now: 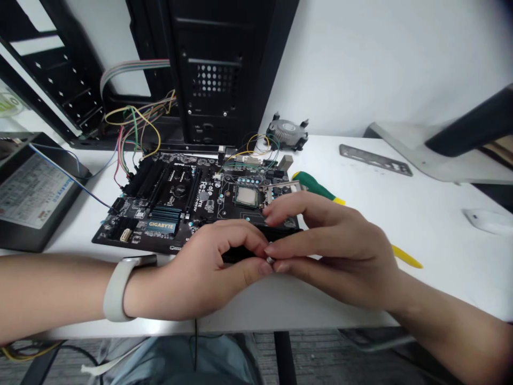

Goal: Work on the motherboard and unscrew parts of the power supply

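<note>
My left hand [216, 267], with a pale watch band at the wrist, meets my right hand [340, 251] over the front edge of a black motherboard [188, 184]. Thumb and forefinger of both hands pinch together around a small silvery metal piece [270, 260], mostly covered by the fingertips and too small to name. The right middle finger arches above the board near the processor [246, 197], whose silver lid lies exposed in its socket. A raised metal lever [284, 185] is beside it. My hands hide the board's near right part.
A black computer case [224, 117] stands behind the board, with loose wires [140, 120] running to it. Around lie a power supply [36, 187], a cooler fan [287, 133], a metal I/O shield [375, 159] and a green-yellow screwdriver handle [315, 185]. A monitor stand [420, 155] is at right.
</note>
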Motion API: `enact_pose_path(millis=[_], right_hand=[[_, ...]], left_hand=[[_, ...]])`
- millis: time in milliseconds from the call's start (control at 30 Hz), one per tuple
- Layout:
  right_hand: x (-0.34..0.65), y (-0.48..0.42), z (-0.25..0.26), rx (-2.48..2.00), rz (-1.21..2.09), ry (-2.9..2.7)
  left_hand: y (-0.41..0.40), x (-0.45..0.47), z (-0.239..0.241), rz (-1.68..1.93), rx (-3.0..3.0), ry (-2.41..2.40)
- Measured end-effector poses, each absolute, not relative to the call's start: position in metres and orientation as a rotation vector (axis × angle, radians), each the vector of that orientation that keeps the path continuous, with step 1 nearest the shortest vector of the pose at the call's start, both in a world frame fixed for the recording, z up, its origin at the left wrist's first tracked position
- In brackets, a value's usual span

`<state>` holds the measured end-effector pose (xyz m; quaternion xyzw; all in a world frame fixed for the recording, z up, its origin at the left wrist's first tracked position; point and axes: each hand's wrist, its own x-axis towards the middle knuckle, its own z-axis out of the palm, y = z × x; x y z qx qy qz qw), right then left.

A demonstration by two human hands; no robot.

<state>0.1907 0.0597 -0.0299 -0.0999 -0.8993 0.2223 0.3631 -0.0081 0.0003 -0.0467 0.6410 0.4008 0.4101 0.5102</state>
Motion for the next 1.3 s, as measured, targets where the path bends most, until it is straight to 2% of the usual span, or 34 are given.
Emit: enact_pose_path(millis=[200,533,700,833,933,1300], right_hand=[[0.192,0.056,-0.026,-0.336,0.477,-2.339],[0.192,0.059,-0.023,-0.374,0.724,-2.368],[0.193,0.065,-0.020,-0.515,1.135,-2.231],[0.196,0.072,-0.019,-0.649,1.632,-1.840],[0.196,0.076,-0.023,-0.679,1.843,-1.620],[0.193,0.079,-0.026,-0.777,1.816,-1.569]], left_hand=[[-0.001,-0.008,-0.045,0.968,1.614,1.007],[0.002,-0.006,-0.044,0.908,1.658,1.076],[-0.001,-0.007,-0.045,0.917,1.767,1.092],[-0.004,-0.009,-0.050,0.952,1.958,1.052],[-0.006,-0.010,-0.054,0.937,2.093,1.034],[-0.009,-0.009,-0.061,0.873,2.242,0.939]])
